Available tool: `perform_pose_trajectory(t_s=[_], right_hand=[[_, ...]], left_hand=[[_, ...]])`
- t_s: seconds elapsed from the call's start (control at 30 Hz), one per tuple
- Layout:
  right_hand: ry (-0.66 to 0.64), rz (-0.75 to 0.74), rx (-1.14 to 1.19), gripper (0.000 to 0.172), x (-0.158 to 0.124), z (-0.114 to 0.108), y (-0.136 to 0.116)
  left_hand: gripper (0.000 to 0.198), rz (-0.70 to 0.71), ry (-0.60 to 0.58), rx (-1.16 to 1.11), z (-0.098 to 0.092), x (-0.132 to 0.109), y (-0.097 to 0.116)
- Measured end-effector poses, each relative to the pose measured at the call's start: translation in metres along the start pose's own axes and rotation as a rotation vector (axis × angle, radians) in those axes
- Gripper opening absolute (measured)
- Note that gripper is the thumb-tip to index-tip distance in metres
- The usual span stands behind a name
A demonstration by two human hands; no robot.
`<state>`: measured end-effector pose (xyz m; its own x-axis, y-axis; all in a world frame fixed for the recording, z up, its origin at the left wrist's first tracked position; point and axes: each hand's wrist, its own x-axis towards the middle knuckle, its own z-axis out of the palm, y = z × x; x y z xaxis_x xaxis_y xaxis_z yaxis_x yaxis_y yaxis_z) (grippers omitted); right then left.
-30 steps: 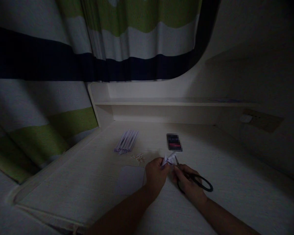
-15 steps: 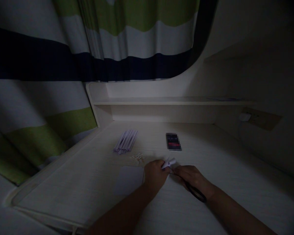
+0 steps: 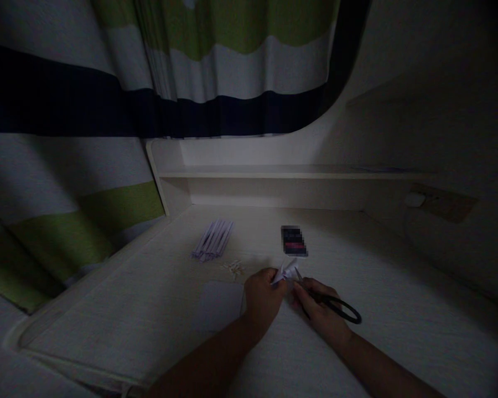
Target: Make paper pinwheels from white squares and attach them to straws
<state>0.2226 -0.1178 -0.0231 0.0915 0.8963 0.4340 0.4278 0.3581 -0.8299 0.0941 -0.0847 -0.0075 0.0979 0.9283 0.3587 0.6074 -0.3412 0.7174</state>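
Note:
My left hand (image 3: 264,293) is closed around a small folded piece of white paper (image 3: 289,270) that sticks up past its fingertips. In my right hand (image 3: 321,309) is a pair of dark-handled scissors (image 3: 344,310), with the blades pointing at the paper and one handle loop out beyond the hand. The blade tips lie close to the paper's right side; whether they touch it I cannot tell. Left of my left hand, a pale square sheet (image 3: 219,305) lies flat on the desk. Some fingers of both hands are hidden.
Several rolled paper sticks (image 3: 213,239) lie in a bundle at the back left. Small pale bits (image 3: 234,268) are scattered before them. A blurred dark phone-like object (image 3: 294,241) lies behind my hands. A shelf (image 3: 253,172) spans the back, and a curtain (image 3: 78,204) hangs at left.
The scissors have turned and shifted right, away from the paper, so their blades now show. My right hand has rolled with them. The paper is slightly tilted; my left hand has stayed almost in place.

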Motion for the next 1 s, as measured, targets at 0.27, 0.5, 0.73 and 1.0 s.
perform_pose_trajectory(t_s=[0.27,0.5,0.73,1.0], right_hand=[[-0.009,0.006,-0.041,0.030,0.002,0.000,0.003],[-0.226,-0.798,-0.286,0.018,0.014,-0.020,0.037],[-0.211,-0.829,-0.277,0.020,0.014,-0.018,0.034],[0.016,-0.089,0.026,0.024,0.003,0.002,0.008]], left_hand=[[0.013,0.037,0.007,0.055,0.000,-0.002,0.001],[0.013,0.051,-0.108,0.140,-0.001,0.001,-0.003],[0.012,0.032,-0.136,0.158,-0.003,0.001,-0.001],[0.016,-0.007,-0.040,0.045,-0.001,-0.001,0.003]])
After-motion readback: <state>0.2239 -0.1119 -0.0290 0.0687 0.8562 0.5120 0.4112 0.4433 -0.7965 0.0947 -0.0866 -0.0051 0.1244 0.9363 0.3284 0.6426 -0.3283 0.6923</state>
